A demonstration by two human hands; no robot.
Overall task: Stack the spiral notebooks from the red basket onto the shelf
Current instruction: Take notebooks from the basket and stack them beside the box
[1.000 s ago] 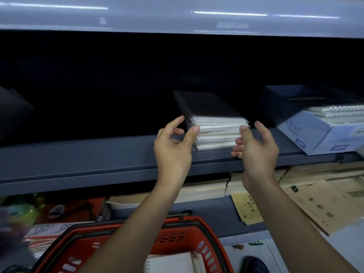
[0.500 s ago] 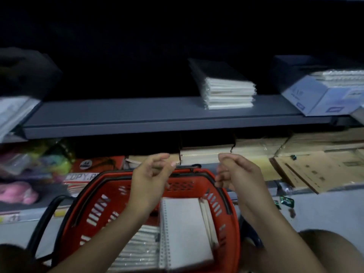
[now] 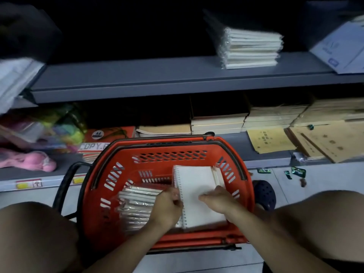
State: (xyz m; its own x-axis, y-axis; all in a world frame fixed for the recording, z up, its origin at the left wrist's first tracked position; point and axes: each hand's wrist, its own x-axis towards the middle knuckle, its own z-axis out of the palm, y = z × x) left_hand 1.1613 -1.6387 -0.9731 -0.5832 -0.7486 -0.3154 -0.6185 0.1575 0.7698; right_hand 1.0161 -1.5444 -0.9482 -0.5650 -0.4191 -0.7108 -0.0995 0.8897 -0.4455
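The red basket [image 3: 171,156] stands on the floor between my knees. Inside it a white spiral notebook [image 3: 197,182] lies on top of others, next to a pile of plastic-wrapped notebooks [image 3: 136,201] on the left. My left hand [image 3: 167,207] grips the white notebook at its spiral edge. My right hand [image 3: 218,200] holds it with the thumb on the cover and the fingers curled over the right edge. On the grey shelf [image 3: 157,75] above, a stack of wrapped notebooks [image 3: 250,48] sits towards the right.
A pale blue box [image 3: 338,50] stands on the shelf right of the stack. The lower shelf carries brown paper pads [image 3: 325,142], cream books [image 3: 218,123] and a red copy-paper pack [image 3: 98,138]. Pink and green soft items [image 3: 39,150] lie at the left.
My hands have left the stack on the shelf and dropped into the basket, where they now hold the white notebook. The view has tilted downwards.
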